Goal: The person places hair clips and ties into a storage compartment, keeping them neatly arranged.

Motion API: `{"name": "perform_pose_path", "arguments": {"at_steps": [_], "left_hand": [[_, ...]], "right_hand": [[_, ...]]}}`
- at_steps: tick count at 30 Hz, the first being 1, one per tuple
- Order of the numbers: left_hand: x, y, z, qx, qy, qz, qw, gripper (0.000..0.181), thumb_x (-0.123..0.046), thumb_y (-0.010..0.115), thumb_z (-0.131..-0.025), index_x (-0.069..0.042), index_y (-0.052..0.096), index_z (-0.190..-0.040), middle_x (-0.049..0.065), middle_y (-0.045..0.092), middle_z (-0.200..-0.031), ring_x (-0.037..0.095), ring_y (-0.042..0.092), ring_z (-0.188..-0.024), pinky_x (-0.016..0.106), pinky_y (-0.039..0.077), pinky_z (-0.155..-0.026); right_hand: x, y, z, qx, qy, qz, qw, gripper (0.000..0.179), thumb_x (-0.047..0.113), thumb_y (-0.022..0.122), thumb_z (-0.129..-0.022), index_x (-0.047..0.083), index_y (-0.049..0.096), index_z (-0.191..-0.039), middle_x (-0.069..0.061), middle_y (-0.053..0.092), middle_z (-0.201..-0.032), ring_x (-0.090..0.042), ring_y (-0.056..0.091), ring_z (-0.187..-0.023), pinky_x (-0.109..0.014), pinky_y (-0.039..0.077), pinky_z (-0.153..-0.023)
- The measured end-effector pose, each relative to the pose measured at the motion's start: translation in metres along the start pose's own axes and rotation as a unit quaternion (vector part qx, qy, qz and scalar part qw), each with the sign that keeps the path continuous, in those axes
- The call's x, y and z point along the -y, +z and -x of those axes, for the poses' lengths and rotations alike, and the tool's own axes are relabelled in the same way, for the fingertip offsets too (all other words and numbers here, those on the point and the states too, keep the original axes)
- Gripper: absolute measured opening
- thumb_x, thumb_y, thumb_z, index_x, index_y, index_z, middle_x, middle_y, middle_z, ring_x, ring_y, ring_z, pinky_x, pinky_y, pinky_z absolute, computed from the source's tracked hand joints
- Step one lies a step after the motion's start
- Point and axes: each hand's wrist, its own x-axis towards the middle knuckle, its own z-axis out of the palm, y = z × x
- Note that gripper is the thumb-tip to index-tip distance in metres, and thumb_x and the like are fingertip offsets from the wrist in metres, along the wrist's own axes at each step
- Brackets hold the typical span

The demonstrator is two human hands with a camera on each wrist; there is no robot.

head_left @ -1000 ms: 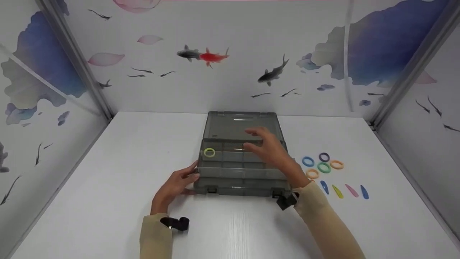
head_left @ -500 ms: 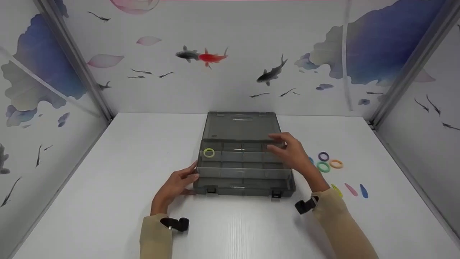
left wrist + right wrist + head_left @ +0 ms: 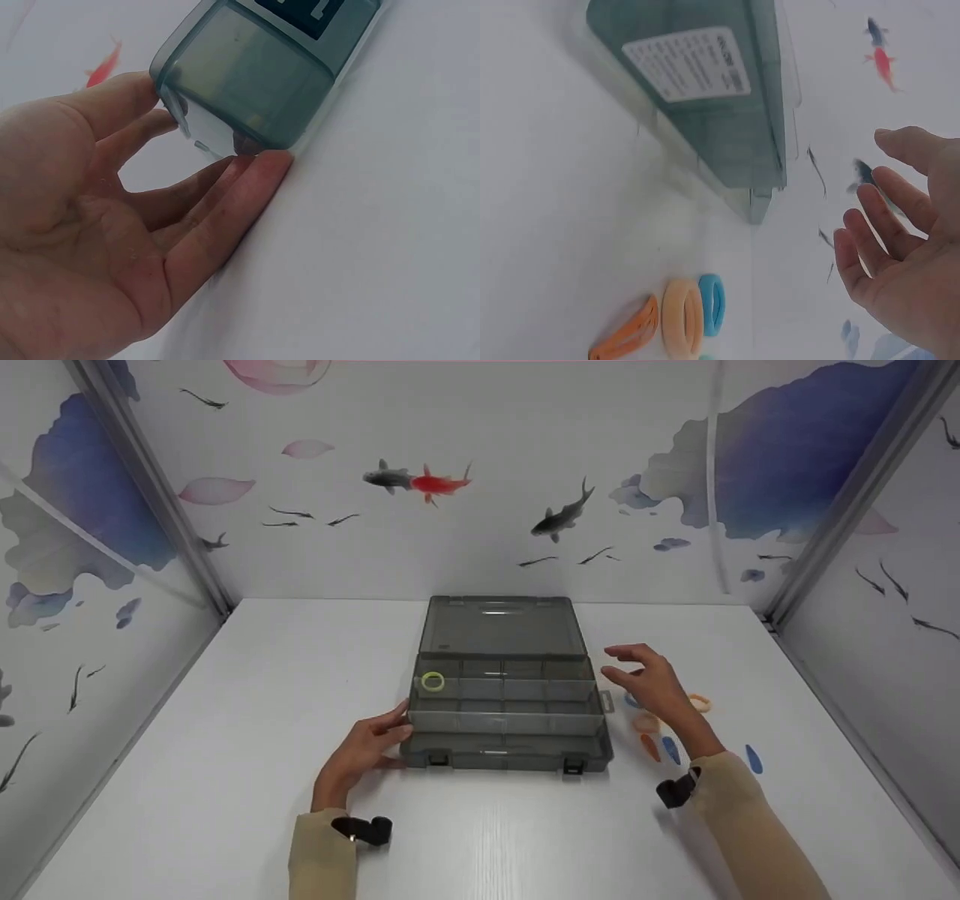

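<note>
A grey translucent compartment box (image 3: 502, 630) lies with its lid folded back. A yellow-green ring (image 3: 433, 691) sits toward the left of its rear compartments. At the box's left side my left hand (image 3: 369, 746) holds the edge, thumb and fingers spread across the corner (image 3: 247, 75). Right of the box my right hand (image 3: 651, 686) hovers with loosely bent fingers and nothing in them. Below it lie a peach ring (image 3: 672, 319), a blue ring (image 3: 704, 304) and an orange snap hair clip (image 3: 626, 331). My right hand and forearm hide some rings and clips.
Near the right forearm lie an orange ring (image 3: 709, 704), a blue hair clip (image 3: 670, 751) and another blue clip (image 3: 754, 759). A small grey tab (image 3: 608, 702) juts from the box's right side. Patterned panels (image 3: 480, 562) wall the white table.
My right hand has moved from above the box rightward to hover beside the loose rings, its fingers holding nothing throughout. My left hand and the yellow-green ring have stayed put.
</note>
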Motion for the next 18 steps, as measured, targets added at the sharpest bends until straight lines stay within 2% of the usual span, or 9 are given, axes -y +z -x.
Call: {"name": "perform_pose_path", "arguments": {"at_steps": [9, 18], "left_hand": [[0.000, -0.001, 0.000, -0.005, 0.008, -0.010, 0.9999, 0.061, -0.026, 0.064, -0.099, -0.019, 0.039, -0.154, 0.021, 0.038, -0.159, 0.040, 0.042, -0.143, 0.046, 0.060, -0.091], [-0.002, 0.000, 0.000, -0.021, -0.006, -0.002, 0.9998, 0.059, -0.025, 0.066, -0.098, -0.018, 0.043, -0.152, 0.016, 0.035, -0.161, 0.039, 0.040, -0.145, 0.043, 0.061, -0.087]], "right_hand": [[-0.024, -0.020, -0.001, 0.017, 0.030, 0.025, 0.9991, 0.059, 0.040, 0.066, -0.097, 0.004, 0.054, -0.142, -0.022, 0.046, -0.149, -0.041, 0.040, -0.140, -0.058, 0.039, -0.113], [-0.046, -0.029, -0.004, 0.043, 0.083, 0.066, 0.9934, 0.068, 0.045, 0.066, -0.095, 0.005, 0.049, -0.147, -0.025, 0.038, -0.155, -0.046, 0.035, -0.143, -0.063, 0.034, -0.115]]}}
